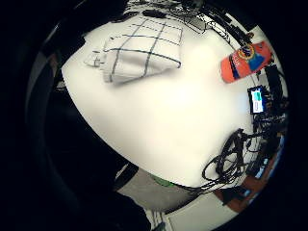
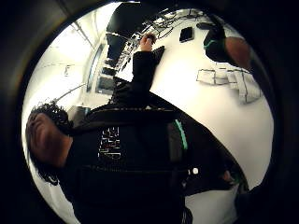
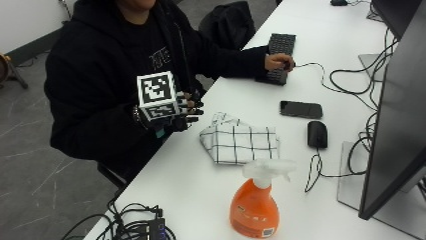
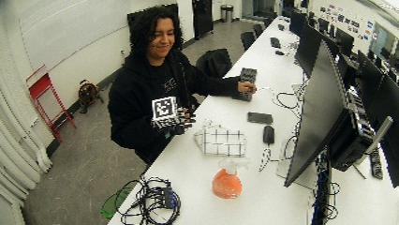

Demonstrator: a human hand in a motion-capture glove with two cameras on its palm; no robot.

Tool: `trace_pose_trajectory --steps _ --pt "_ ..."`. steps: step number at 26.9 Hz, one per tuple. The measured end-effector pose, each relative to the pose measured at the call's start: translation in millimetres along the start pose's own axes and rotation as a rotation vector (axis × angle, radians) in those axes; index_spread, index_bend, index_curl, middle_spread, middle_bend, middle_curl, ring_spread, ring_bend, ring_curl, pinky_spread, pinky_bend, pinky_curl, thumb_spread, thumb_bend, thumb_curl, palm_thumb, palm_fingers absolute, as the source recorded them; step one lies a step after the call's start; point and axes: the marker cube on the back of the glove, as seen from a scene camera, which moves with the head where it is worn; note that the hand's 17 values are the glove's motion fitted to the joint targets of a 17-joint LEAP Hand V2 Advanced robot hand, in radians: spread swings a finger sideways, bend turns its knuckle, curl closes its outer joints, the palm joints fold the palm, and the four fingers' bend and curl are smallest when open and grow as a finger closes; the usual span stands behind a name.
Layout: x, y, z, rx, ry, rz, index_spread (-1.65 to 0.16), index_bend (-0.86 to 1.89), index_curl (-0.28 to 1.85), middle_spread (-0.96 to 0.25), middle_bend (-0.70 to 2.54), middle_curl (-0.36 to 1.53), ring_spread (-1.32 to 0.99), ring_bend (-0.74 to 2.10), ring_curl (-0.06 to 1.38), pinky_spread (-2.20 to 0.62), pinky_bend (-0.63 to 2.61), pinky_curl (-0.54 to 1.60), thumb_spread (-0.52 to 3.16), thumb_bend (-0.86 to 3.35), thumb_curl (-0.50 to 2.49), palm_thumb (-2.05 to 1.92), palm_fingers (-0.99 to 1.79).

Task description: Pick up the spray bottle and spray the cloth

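An orange spray bottle point(image 3: 254, 207) with a white trigger head stands upright near the table's front edge, also in the wide view as the bottle point(image 4: 226, 183) and in the little finger side view as the bottle point(image 1: 245, 60). The white cloth point(image 3: 239, 142) with a dark grid lies folded in the middle of the table, between the bottle and the phone; the cloth point(image 1: 139, 53) shows in the palm views too point(image 2: 229, 79). My gloved right hand point(image 3: 176, 117) hovers at the table's edge left of the cloth, fingers loosely curled and holding nothing. It touches neither cloth nor bottle.
The person's bare hand point(image 3: 278, 61) rests on a black keyboard point(image 3: 279, 47). A phone point(image 3: 301, 109) and a mouse point(image 3: 317, 134) lie beyond the cloth. A monitor point(image 3: 393, 125) stands at the right. Tangled cables point(image 3: 133, 227) sit at the near corner.
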Motion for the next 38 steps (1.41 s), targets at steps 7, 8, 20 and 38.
trace_pose_trajectory --steps 7,8,20,38 --pt "4.2 -26.4 1.7 0.043 0.017 0.029 -0.30 0.23 0.20 -0.13 0.31 0.18 -0.14 0.39 0.21 0.03 0.23 0.16 0.76 0.27 0.15 0.48 0.75" --pt "4.1 -16.2 0.1 0.025 0.015 0.026 -0.31 0.22 0.21 -0.14 0.31 0.18 -0.15 0.38 0.21 0.04 0.23 0.17 0.80 0.27 0.16 0.49 0.75" --pt "38.3 8.0 -34.7 -0.004 0.090 0.133 -0.35 0.17 0.27 -0.14 0.26 0.26 -0.17 0.35 0.26 0.06 0.19 0.23 1.06 0.20 0.23 0.52 0.77" --pt "167.6 -4.7 -127.8 0.052 0.120 0.383 -0.36 0.14 0.29 -0.14 0.25 0.33 -0.19 0.34 0.31 0.06 0.18 0.27 1.15 0.11 0.30 0.59 0.82"
